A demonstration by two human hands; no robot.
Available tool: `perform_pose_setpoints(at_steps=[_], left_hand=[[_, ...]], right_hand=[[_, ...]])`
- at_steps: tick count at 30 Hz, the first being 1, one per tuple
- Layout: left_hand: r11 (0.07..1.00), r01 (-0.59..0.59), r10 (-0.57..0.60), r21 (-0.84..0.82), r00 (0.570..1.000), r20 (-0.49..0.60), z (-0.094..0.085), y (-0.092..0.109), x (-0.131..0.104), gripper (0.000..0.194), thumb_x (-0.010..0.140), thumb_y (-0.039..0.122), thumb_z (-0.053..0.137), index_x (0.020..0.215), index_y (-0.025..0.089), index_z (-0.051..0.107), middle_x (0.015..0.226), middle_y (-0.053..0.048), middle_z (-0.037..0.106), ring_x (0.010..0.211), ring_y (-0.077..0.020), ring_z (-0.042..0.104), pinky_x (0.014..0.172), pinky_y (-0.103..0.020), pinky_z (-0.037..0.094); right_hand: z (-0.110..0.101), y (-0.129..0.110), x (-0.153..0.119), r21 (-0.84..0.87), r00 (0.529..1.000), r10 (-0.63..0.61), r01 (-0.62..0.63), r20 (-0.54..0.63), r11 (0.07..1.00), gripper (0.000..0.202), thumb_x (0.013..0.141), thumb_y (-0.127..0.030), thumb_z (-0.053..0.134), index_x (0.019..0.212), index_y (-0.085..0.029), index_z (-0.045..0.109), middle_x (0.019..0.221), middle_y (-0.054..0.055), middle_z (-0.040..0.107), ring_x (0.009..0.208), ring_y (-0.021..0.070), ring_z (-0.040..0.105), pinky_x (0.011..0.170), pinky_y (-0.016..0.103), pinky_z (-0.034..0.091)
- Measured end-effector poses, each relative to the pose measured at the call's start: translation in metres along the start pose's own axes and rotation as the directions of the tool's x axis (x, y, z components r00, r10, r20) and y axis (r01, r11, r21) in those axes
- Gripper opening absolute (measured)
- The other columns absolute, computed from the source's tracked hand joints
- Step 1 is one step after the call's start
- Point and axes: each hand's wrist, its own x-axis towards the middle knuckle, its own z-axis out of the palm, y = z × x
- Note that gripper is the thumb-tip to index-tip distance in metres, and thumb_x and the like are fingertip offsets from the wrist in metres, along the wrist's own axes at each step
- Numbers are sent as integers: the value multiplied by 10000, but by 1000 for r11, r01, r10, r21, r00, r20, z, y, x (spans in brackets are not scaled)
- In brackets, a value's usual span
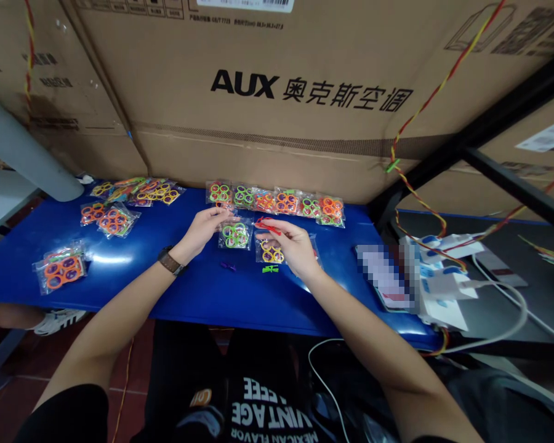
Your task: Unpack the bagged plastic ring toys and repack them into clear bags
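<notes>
My left hand (206, 229) is closed in a pinch at the top edge of a clear plastic bag with green rings (235, 235), which lies on the blue table (175, 301). My right hand (294, 246) grips a small red plastic piece (268, 226) between thumb and fingers. Below that hand lies a bag with yellow rings (271, 251), partly covered by the fingers. A loose green plastic piece (270, 269) and a loose purple piece (228, 266) rest nearer to me.
Bags of coloured rings (287, 200) form a row at the back. More packets (115, 219) lie at the left, with an orange packet (63, 271) near the front. A phone (385, 277) and white chargers (447, 289) sit at the right. A large carton (277, 141) stands behind.
</notes>
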Motion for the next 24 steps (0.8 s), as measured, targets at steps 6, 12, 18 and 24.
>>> perform_pose_setpoints(at_steps=[6, 12, 18, 24], left_hand=[[1000, -16, 16, 19, 1000, 9, 2, 6, -4, 231, 1035, 380, 630, 1129, 193, 728, 1245, -137, 800, 1180, -239, 757, 955, -394, 604], [999, -36, 36, -40, 999, -8, 5, 10, -8, 151, 1020, 341, 639, 956, 205, 629, 1156, -120, 821, 1169, -238, 761, 1016, -424, 582], [998, -57, 57, 1, 997, 59, 12, 8, -10, 127, 1035, 316, 600, 1035, 205, 663, 1163, -117, 821, 1179, -244, 762, 1047, -438, 568], [974, -200, 186, 107, 974, 128, 17, 16, -19, 273, 1046, 364, 577, 1118, 200, 784, 1217, -100, 810, 1187, -248, 747, 1136, -463, 522]], right_hand=[[3, -10, -1, -218, 983, -179, 183, 37, 959, 506, 992, -259, 610, 1486, -365, 630, 1532, 60, 649, 1150, 241, 762, 844, 401, 688], [5, -10, -6, -311, 972, -224, 235, 70, 921, 298, 1008, -389, 661, 1279, -321, 764, 1207, 52, 787, 929, 195, 783, 761, 352, 662], [12, -8, -11, -302, 978, -158, 192, 136, 934, 722, 971, -370, 732, 1621, -362, 418, 1023, 19, 800, 782, 184, 761, 665, 332, 645], [12, -18, -10, -416, 934, -342, 353, 103, 838, 184, 965, -367, 749, 1122, -270, 760, 1114, 57, 807, 994, 213, 770, 853, 388, 644]])
